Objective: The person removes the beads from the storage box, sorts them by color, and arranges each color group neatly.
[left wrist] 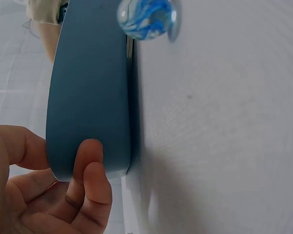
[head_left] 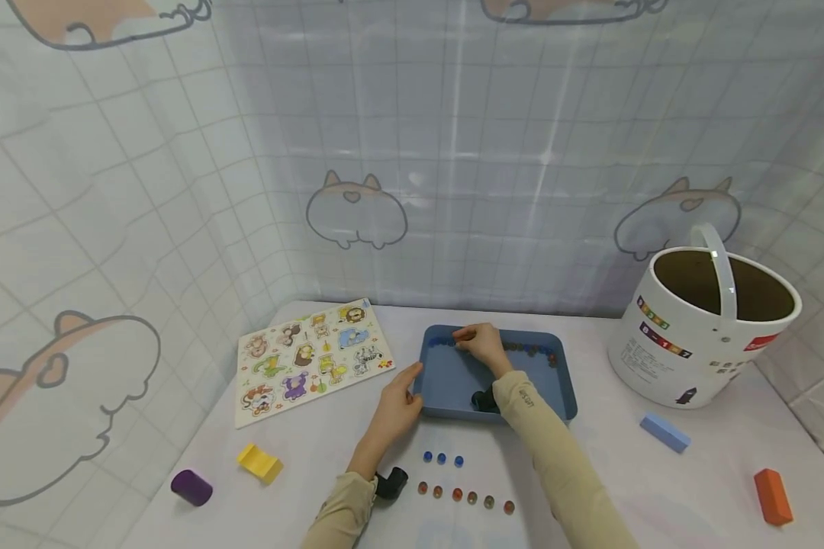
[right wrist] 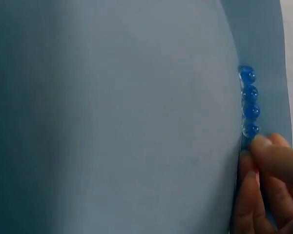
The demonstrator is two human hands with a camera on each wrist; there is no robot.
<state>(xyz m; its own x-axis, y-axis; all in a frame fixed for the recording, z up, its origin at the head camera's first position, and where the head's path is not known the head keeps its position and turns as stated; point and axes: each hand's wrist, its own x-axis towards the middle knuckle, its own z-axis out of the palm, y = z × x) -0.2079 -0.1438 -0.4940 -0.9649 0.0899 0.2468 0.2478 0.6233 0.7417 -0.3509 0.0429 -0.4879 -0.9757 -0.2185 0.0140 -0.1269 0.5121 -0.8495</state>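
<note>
A blue tray point(head_left: 446, 400) lies mid-table. My left hand point(head_left: 412, 381) grips its near left corner, fingers point(left wrist: 90, 180) curled on the outer wall point(left wrist: 88, 97). My right hand point(head_left: 468, 339) reaches to the tray's far wall, where several marbles point(head_left: 522, 347) lie in a line. Its fingertips point(right wrist: 266, 151) are bunched in a pinch at the end of a row of blue marbles point(right wrist: 249, 102), covering the one they are on. In front of the tray lie three blue marbles point(head_left: 442, 458) and a row of several orange-brown marbles point(head_left: 465, 497). One blue-white marble point(left wrist: 146, 19) sits by the tray wall.
An animal peg puzzle point(head_left: 312, 358) lies left of the tray. A white bucket point(head_left: 703, 328) with a handle stands at the right. Loose blocks: light blue point(head_left: 664, 431), orange point(head_left: 772, 496), yellow point(head_left: 259, 462), purple cylinder point(head_left: 191, 487). A curtain closes off the back and left.
</note>
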